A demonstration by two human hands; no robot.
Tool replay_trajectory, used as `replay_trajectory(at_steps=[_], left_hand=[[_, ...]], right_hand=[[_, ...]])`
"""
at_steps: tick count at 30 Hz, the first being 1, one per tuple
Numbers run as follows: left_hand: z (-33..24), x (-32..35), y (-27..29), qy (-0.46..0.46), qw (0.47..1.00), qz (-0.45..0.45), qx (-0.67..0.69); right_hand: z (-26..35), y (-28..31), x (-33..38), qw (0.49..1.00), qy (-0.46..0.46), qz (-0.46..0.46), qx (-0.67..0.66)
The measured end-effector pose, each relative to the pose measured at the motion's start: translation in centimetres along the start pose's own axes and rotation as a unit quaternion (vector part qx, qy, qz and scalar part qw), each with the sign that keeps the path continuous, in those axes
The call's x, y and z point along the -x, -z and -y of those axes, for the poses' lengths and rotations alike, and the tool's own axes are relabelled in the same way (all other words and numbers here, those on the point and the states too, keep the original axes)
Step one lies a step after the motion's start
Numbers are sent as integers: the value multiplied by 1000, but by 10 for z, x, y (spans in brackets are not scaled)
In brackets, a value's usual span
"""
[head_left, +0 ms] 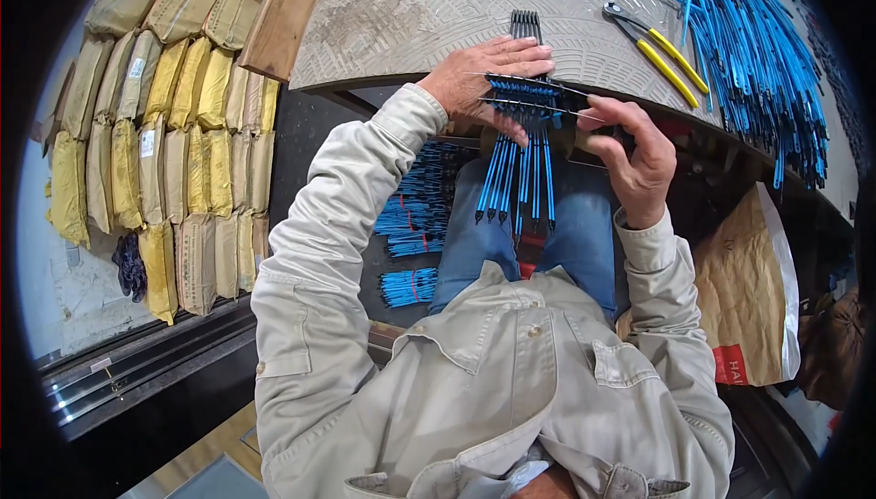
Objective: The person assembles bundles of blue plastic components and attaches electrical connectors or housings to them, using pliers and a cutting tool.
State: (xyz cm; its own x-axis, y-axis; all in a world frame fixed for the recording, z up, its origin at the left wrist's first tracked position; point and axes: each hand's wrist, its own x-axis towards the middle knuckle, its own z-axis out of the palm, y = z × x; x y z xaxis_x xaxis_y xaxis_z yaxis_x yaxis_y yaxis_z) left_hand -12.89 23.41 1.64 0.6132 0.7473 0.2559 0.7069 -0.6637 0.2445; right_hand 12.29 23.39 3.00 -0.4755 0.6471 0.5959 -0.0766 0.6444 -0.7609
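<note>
A row of thin blue strips (pixel 497 175) with black ends lies across the table's near edge and hangs over my lap. My left hand (pixel 484 84) lies over the strips, fingers stretched across them and thumb on the near side, holding them against the edge. Two thin metal rods (pixel 570 113) run crosswise over the strips beside that hand. Around the rods sit small blue and black pieces, too fine to make out. My right hand (pixel 639 152) is closed in a pinch at the right end of the nearer rod, thumb and forefinger curled together.
Yellow-handled pliers (pixel 671 61) lie on the table (pixel 401 20) beside a large heap of blue strips (pixel 757 61). Red-banded bundles (pixel 408 287) sit low at left. Wrapped packages (pixel 187 171) are stacked far left; a brown paper sack (pixel 744 271) stands right.
</note>
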Motion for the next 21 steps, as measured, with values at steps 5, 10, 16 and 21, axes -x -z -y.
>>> replay_trajectory(at_steps=[5, 10, 16, 21], left_hand=[[0, -3, -5, -2, 1000, -4, -3], [-4, -2, -5, 15, 1000, -10, -2], [-3, -2, -5, 19, 999, -29, 12], [-4, -2, -3, 22, 1000, -17, 12]], right_hand=[[3, -5, -5, 998, 27, -25, 59], [7, -7, -10, 985, 105, -21, 138], [9, -9, -14, 977, 143, -12, 159], [12, -8, -15, 977, 135, -15, 165]])
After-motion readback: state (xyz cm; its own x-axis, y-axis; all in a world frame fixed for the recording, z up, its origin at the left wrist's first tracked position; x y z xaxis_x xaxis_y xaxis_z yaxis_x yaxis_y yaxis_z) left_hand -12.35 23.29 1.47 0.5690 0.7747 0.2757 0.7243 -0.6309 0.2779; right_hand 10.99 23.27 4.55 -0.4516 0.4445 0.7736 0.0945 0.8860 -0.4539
